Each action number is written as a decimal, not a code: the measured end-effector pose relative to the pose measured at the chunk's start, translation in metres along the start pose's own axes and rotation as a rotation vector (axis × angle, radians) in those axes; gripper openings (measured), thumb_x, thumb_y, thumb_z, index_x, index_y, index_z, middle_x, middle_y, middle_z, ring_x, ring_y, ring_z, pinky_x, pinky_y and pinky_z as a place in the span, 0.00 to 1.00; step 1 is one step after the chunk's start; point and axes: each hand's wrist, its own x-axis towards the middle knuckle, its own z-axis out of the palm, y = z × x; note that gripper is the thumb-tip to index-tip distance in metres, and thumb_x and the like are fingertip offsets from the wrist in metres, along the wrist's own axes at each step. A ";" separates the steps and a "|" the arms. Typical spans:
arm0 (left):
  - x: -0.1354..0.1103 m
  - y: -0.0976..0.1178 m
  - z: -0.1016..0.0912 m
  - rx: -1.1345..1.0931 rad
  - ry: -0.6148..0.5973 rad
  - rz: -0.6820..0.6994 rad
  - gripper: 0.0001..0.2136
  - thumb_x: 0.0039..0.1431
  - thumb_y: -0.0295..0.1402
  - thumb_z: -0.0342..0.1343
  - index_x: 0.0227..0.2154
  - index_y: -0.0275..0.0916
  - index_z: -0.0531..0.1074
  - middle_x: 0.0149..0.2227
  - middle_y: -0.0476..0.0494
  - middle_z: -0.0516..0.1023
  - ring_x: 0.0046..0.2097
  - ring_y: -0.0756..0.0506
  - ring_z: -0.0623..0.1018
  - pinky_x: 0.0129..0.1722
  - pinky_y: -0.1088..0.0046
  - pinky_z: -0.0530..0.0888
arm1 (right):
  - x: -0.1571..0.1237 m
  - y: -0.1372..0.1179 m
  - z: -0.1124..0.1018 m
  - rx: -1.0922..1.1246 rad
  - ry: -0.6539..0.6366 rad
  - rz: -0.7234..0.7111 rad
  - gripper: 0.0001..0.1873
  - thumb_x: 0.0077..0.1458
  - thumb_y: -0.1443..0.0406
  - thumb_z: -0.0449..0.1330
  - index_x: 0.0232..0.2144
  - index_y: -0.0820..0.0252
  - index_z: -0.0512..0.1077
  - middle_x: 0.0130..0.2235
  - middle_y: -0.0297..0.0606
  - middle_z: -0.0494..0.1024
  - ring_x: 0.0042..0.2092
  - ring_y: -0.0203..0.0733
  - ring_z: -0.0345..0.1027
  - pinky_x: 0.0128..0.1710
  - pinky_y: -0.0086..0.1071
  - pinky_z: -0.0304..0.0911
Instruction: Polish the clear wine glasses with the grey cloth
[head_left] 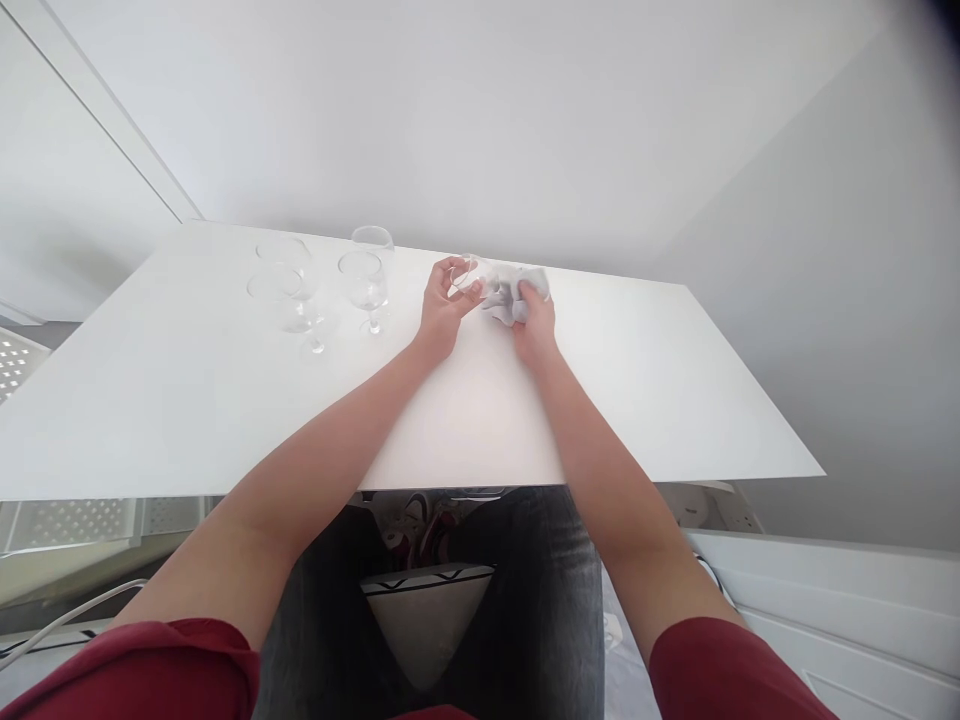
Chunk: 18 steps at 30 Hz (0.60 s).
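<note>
Above the white table [480,420] my left hand [444,305] is closed around the bowl of a clear stemmed glass [471,274], which is tilted onto its side with its rim to the left. My right hand [534,315] grips a crumpled pale grey cloth [510,295] at the glass's stem and foot end. The cloth covers that end, so the foot is hidden. To the left of my left hand, several more clear stemmed glasses stand upright, among them a front one [364,285] and a farther-left one [281,300].
A white wall [450,120] rises behind the table's far edge, and a grey wall [825,300] is at the right. White perforated baskets [75,522] sit below the table at the left. A white drawer front [847,610] is at the lower right.
</note>
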 end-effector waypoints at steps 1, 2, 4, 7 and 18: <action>-0.001 0.002 0.002 -0.008 -0.029 -0.003 0.34 0.49 0.57 0.78 0.52 0.49 0.70 0.69 0.38 0.72 0.64 0.35 0.82 0.63 0.52 0.80 | -0.001 -0.002 0.001 0.000 -0.025 0.009 0.24 0.55 0.52 0.68 0.49 0.55 0.70 0.45 0.35 0.78 0.40 0.35 0.75 0.35 0.25 0.71; -0.003 0.004 0.004 -0.015 -0.062 -0.008 0.34 0.50 0.57 0.78 0.52 0.49 0.70 0.69 0.39 0.72 0.63 0.35 0.82 0.63 0.51 0.80 | -0.002 -0.005 0.000 -0.003 -0.022 0.018 0.22 0.54 0.53 0.68 0.46 0.56 0.69 0.41 0.34 0.77 0.37 0.33 0.73 0.32 0.24 0.67; -0.005 0.007 0.007 -0.023 -0.131 -0.026 0.34 0.49 0.57 0.78 0.52 0.49 0.70 0.68 0.41 0.73 0.62 0.36 0.83 0.63 0.52 0.81 | -0.001 -0.011 -0.003 -0.006 0.017 0.067 0.19 0.55 0.54 0.67 0.41 0.56 0.66 0.35 0.32 0.73 0.32 0.32 0.67 0.28 0.23 0.63; -0.006 0.007 0.010 -0.019 -0.163 -0.072 0.35 0.47 0.56 0.80 0.51 0.49 0.69 0.65 0.43 0.74 0.61 0.37 0.84 0.63 0.52 0.82 | -0.003 -0.019 -0.007 -0.098 0.098 0.073 0.18 0.56 0.54 0.66 0.36 0.57 0.63 0.33 0.31 0.67 0.31 0.33 0.64 0.30 0.26 0.64; -0.005 0.011 0.008 -0.067 -0.074 -0.068 0.30 0.56 0.55 0.75 0.53 0.46 0.73 0.67 0.37 0.75 0.65 0.32 0.81 0.67 0.47 0.78 | -0.011 -0.012 0.001 -0.245 0.022 -0.036 0.23 0.56 0.46 0.66 0.33 0.57 0.63 0.33 0.34 0.68 0.37 0.38 0.67 0.39 0.32 0.70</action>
